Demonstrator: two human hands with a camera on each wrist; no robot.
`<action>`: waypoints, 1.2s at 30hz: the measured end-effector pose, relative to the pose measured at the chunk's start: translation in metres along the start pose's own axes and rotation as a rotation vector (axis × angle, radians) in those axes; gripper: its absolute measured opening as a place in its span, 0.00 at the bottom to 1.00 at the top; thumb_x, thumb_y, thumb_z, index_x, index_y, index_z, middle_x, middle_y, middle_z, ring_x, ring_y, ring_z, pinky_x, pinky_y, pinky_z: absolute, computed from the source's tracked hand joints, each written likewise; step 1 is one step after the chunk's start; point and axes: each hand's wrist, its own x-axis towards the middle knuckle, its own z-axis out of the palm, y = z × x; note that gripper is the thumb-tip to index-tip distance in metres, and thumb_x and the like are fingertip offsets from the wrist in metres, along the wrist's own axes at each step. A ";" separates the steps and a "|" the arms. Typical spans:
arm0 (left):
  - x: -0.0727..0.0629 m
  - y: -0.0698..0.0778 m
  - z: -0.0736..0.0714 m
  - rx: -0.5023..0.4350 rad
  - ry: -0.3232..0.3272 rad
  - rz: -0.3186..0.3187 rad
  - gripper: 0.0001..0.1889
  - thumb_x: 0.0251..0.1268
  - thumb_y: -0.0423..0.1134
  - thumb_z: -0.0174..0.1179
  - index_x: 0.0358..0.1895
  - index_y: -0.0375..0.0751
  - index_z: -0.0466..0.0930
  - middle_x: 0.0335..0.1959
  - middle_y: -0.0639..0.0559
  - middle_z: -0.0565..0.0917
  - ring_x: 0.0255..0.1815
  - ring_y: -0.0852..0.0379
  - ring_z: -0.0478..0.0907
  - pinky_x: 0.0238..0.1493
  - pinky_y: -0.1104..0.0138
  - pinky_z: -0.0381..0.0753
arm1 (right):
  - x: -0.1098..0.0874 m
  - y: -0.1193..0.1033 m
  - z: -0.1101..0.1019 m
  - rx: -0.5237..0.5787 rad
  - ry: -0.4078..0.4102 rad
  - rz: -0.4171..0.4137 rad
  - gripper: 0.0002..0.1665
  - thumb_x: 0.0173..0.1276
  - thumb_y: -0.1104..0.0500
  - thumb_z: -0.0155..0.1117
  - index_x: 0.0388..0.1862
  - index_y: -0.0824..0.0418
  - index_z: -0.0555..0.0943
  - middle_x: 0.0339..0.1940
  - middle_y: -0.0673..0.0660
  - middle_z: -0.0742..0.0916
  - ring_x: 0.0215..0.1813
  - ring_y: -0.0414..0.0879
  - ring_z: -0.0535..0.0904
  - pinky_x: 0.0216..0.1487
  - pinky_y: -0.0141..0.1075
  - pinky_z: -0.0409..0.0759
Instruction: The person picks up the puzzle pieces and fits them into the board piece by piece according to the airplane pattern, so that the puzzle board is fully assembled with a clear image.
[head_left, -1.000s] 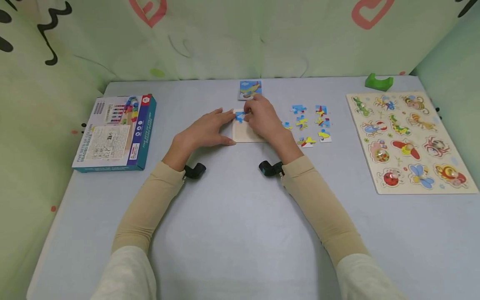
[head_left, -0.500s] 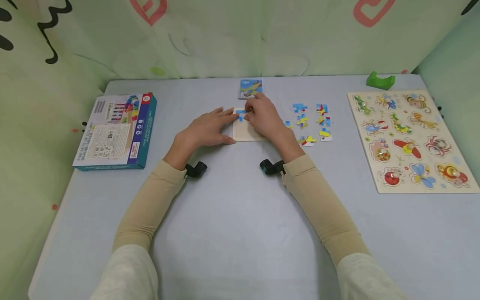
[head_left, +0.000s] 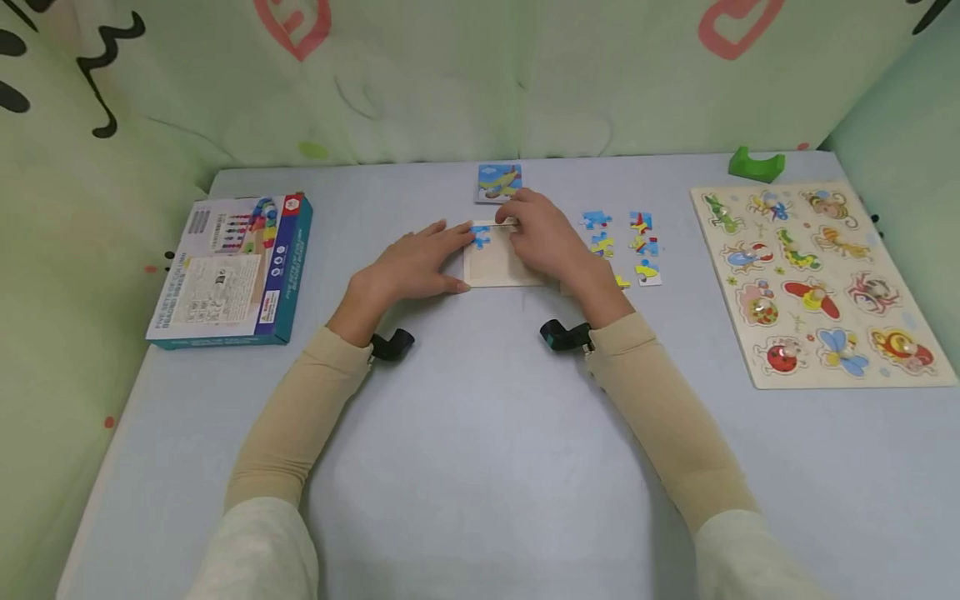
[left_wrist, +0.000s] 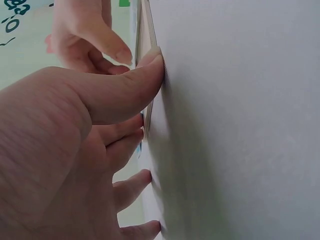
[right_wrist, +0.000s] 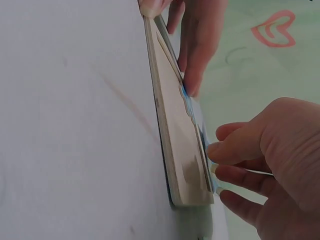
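Observation:
A pale wooden puzzle tray point(head_left: 501, 268) lies on the table with one blue jigsaw piece point(head_left: 481, 238) in its far left corner. My left hand point(head_left: 416, 262) rests at the tray's left side, fingers extended. Its index fingertip is at the piece, and its thumb point(left_wrist: 150, 72) is at the near left corner. My right hand point(head_left: 551, 239) is over the tray's far right part, fingers loosely bent. In the right wrist view its thumb point(right_wrist: 235, 145) and fingertips sit close to the far edge with nothing between them. Just behind the tray lies a square airplane picture point(head_left: 491, 177).
Several loose jigsaw pieces point(head_left: 643, 245) lie in columns right of the tray, some hidden behind the right forearm. Farther right is a wooden insect puzzle board point(head_left: 813, 287), with a green block point(head_left: 757, 167) behind it. A flat toy box point(head_left: 225, 267) stands at left.
My right hand has moved to the right, away from the blue piece, which stays in the tray's corner and shows more fully. The left hand has kept its place.

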 end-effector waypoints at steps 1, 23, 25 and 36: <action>0.000 0.000 0.001 0.003 0.001 0.001 0.43 0.68 0.57 0.60 0.81 0.54 0.49 0.83 0.60 0.47 0.84 0.47 0.40 0.79 0.41 0.49 | -0.002 0.003 -0.003 0.001 0.000 -0.004 0.21 0.67 0.72 0.49 0.54 0.64 0.82 0.55 0.60 0.81 0.58 0.55 0.74 0.63 0.47 0.74; 0.001 0.002 0.003 -0.001 -0.014 -0.021 0.45 0.68 0.56 0.59 0.82 0.57 0.43 0.83 0.58 0.47 0.84 0.48 0.39 0.80 0.43 0.45 | -0.038 0.082 -0.061 -0.027 -0.006 0.159 0.27 0.63 0.74 0.46 0.59 0.66 0.79 0.62 0.65 0.79 0.66 0.61 0.72 0.70 0.56 0.68; 0.000 0.001 0.003 -0.003 -0.016 -0.020 0.45 0.68 0.56 0.59 0.82 0.57 0.43 0.83 0.58 0.47 0.85 0.48 0.39 0.80 0.43 0.44 | -0.041 0.087 -0.063 -0.017 -0.010 0.168 0.26 0.64 0.74 0.48 0.60 0.66 0.79 0.61 0.65 0.80 0.66 0.61 0.72 0.70 0.56 0.68; 0.000 0.002 0.003 0.007 -0.013 -0.026 0.43 0.69 0.56 0.59 0.81 0.56 0.46 0.83 0.62 0.45 0.85 0.49 0.37 0.81 0.43 0.44 | -0.042 0.092 -0.061 0.037 0.016 0.161 0.19 0.68 0.73 0.54 0.56 0.69 0.80 0.56 0.66 0.81 0.60 0.60 0.74 0.68 0.55 0.69</action>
